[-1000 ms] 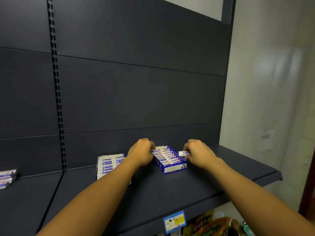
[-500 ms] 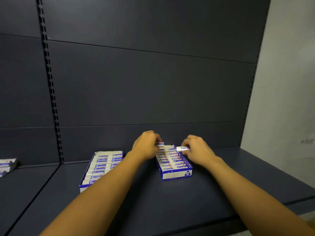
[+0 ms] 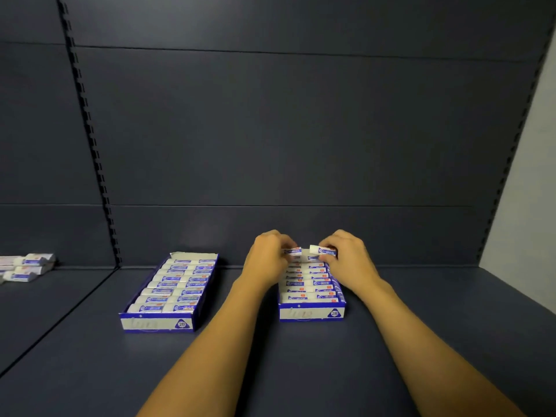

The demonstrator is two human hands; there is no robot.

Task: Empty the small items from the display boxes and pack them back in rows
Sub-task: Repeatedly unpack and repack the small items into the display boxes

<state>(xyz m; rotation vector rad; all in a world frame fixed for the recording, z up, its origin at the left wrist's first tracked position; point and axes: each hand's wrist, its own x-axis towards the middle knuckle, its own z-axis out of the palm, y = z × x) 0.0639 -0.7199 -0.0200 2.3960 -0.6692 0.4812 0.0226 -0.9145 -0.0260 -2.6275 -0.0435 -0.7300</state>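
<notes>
Left hand: the left hand (image 3: pixel 269 260) is curled at the far end of the right box (image 3: pixel 311 313), and one eraser (image 3: pixel 293 251) is pinched in its fingertips.
Right hand: the right hand (image 3: pixel 346 257) is curled too, and a second eraser (image 3: pixel 322 250) is gripped, its white end pointed toward the other hand.
Right box: it is set on the shelf (image 3: pixel 301 371) between the forearms, packed with erasers in two rows.
Left box (image 3: pixel 156 323): it is placed well apart to the left and is filled in rows.
Loose erasers (image 3: pixel 28 267): a small pile is seen at the far left, on the next shelf section.
</notes>
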